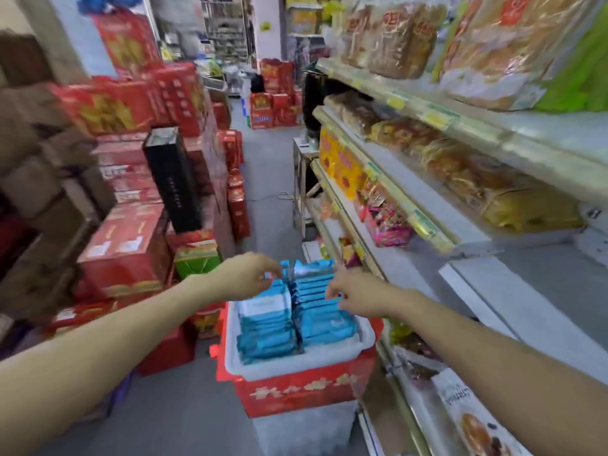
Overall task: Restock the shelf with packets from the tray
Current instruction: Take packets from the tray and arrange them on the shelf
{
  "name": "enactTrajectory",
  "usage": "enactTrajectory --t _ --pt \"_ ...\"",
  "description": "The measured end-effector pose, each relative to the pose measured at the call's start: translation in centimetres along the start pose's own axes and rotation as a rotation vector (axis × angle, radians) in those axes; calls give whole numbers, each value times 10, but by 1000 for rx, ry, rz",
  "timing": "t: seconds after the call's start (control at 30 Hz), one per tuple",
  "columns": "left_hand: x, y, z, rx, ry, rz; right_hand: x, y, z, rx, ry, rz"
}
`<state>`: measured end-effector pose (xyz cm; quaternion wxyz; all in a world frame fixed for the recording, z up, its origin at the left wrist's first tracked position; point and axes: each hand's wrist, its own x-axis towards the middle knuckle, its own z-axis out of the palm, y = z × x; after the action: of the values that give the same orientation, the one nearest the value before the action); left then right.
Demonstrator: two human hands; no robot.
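Note:
A white tray (329, 358) sits on a red box (296, 390) in the aisle and holds two rows of blue packets (312, 320). My left hand (245, 276) reaches over the left row and its fingertips pinch the top edge of a blue packet (283, 273) at the far end. My right hand (355, 292) hovers over the right row with fingers curled down onto the packets; motion blur hides whether it grips one. The shelf (526, 297) on the right has a bare white board just beside the tray.
Shelves on the right carry bagged snacks (477, 179) and pink packets (385, 222). Stacked red cartons (128, 251) and a black box (172, 179) line the left side. The grey floor aisle (266, 179) runs forward between them.

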<state>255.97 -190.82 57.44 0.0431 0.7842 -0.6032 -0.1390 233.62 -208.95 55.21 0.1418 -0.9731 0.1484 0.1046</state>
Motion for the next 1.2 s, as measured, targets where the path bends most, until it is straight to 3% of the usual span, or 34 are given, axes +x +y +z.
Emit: enactTrajectory --t 0.37,0.83,1.2 --pt "-11 -37 101 -43 -220 14 33 14 70 -90 -221 37" --pt "-5 -11 146 1 -161 -132 50 37 128 -261 27 26" --pt "-5 -15 151 33 -121 -180 66 21 102 -424 -61 -48"
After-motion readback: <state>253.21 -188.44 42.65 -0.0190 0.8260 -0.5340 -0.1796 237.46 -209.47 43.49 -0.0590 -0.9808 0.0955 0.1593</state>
